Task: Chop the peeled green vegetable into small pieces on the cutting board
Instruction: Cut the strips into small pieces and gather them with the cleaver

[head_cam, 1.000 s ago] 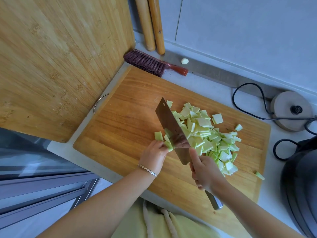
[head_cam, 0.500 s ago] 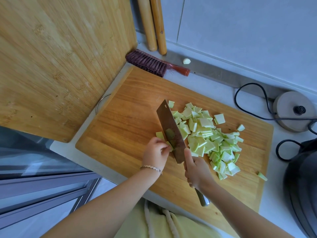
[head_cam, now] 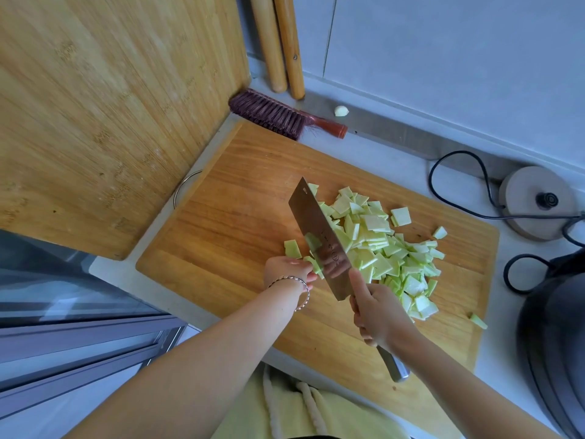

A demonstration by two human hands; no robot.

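A wooden cutting board [head_cam: 234, 223] lies on the counter. A pile of pale green chopped pieces [head_cam: 383, 248] covers its right half. My right hand [head_cam: 378, 312] grips the handle of a steel cleaver [head_cam: 319, 239], whose blade stands on edge against the left side of the pile. My left hand [head_cam: 286, 269] pinches a few uncut green slices [head_cam: 311, 263] against the blade's left face. One loose piece [head_cam: 291, 248] lies just left of the blade, and another piece [head_cam: 478, 321] sits near the board's right edge.
A large bamboo board [head_cam: 110, 106] leans upright at left. A brush [head_cam: 278, 114], two rolling pins [head_cam: 278, 42] and a garlic clove [head_cam: 341, 111] sit behind the board. A kettle base [head_cam: 538, 201] with black cord and a dark pot [head_cam: 557, 337] stand at right.
The cleaver has made small chopping moves and stays at the pile's left side. My left hand keeps holding the slices against the blade. The view has shifted slightly.
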